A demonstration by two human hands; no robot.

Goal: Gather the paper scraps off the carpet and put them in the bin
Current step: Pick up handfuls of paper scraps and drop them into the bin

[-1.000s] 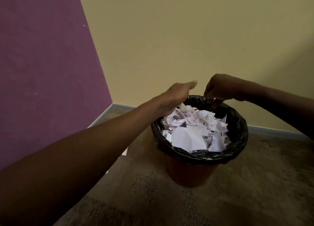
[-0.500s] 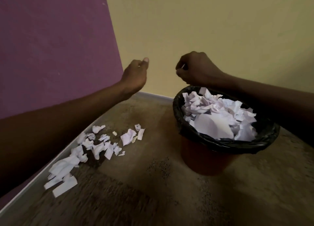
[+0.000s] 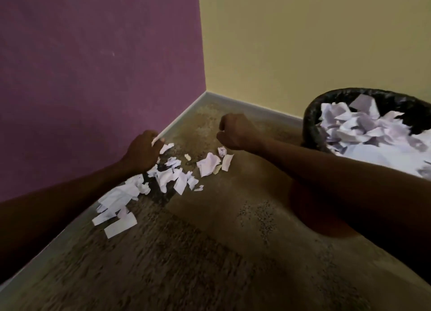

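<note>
Several white paper scraps (image 3: 172, 177) lie on the brown carpet (image 3: 210, 252) along the foot of the purple wall. My left hand (image 3: 142, 152) is down at the far end of the pile with its fingers curled; a white sliver shows at the fingertips, and I cannot tell whether it is a scrap or the skirting. My right hand (image 3: 235, 133) hovers as a loose fist just above the right-most scraps, with nothing visible in it. The bin (image 3: 310, 114), orange with a black liner, stands at the right, heaped with crumpled paper (image 3: 349, 126). My right forearm crosses in front of it.
The purple wall (image 3: 93, 77) and the yellow wall (image 3: 303, 42) meet in a corner behind the scraps, with a pale skirting (image 3: 245, 105) along the floor. Open carpet stretches toward me.
Both hands have left the bin and dropped left toward the scrap pile. The view has swung left, so the bin now sits at the right edge.
</note>
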